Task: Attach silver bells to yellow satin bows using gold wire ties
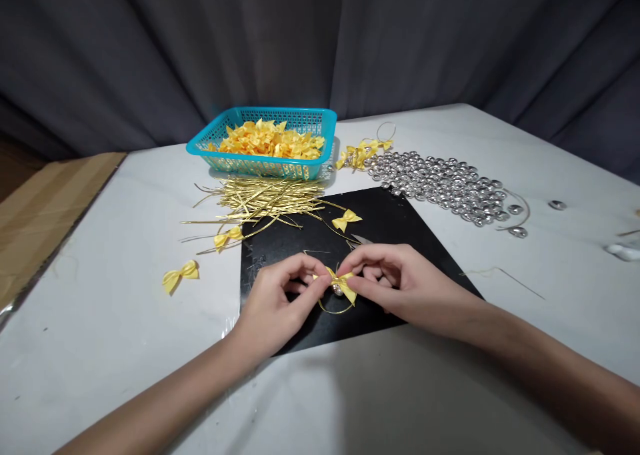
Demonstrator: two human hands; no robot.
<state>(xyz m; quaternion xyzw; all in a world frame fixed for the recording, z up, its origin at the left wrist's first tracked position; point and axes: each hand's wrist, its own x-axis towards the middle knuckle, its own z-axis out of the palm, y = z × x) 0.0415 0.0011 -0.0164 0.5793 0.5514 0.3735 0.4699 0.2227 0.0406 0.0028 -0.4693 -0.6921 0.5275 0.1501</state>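
Observation:
Between my two hands, above the black mat (310, 338), is a yellow ribbon bow (349, 293) with a silver bell (337, 289) at its middle. A thin gold cord (334, 311) loops below it. My left hand (283, 295) pinches the bow's left side between thumb and forefinger. On the other side, my right hand (395, 281) pinches it near the knot, its remaining fingers curled. Partly hidden behind my right hand, scissor-like metal blades (361, 240) lie on the mat. Another yellow bow (347, 220) rests near the mat's far edge.
A blue basket (263, 156) full of yellow bows stands at the back. Before it lies a pile of gold cords (270, 198). Many silver bells (440, 185) spread at the right, beside finished-looking bows (360, 153). A loose bow (181, 276) lies left; cardboard (55, 208) borders the table.

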